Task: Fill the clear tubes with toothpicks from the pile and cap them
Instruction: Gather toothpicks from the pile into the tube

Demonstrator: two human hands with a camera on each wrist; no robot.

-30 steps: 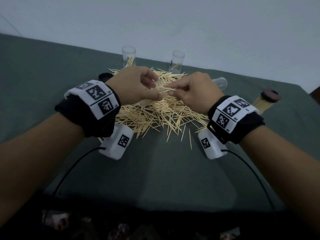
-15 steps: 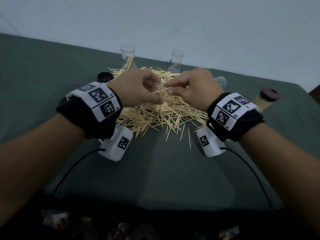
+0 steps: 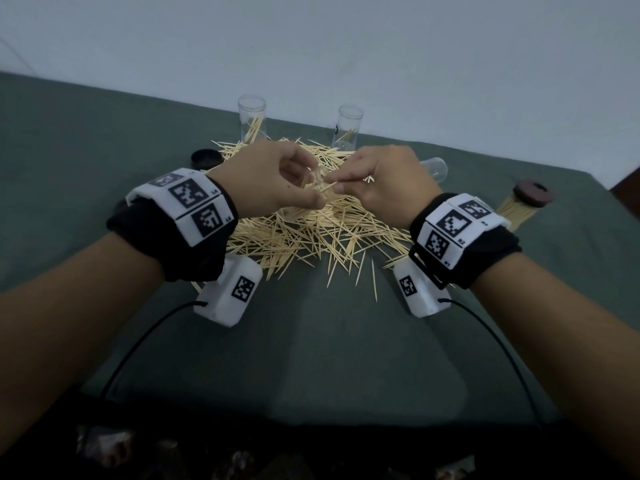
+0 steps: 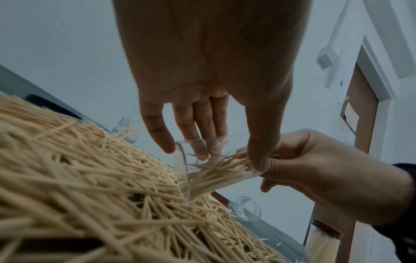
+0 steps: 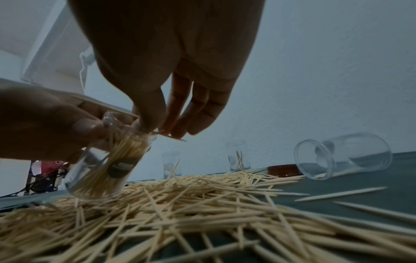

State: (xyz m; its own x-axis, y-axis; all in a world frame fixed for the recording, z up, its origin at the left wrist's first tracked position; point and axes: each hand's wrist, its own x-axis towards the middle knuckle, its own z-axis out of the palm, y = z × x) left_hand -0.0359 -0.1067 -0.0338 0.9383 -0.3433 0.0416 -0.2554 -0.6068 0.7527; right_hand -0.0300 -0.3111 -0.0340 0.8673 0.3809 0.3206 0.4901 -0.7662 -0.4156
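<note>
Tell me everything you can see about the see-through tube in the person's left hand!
The tube is clear, looks like plastic, and has a dark label on its side. It is open, without a cap, and holds a thick bunch of toothpicks. The left hand holds it tilted, its bottom on the toothpick pile. The right hand pinches toothpicks at its mouth.

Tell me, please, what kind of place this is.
Probably an ordinary room with a makeshift work table: a green cloth covers it, a plain white wall stands behind, and a door with a wall switch.
</note>
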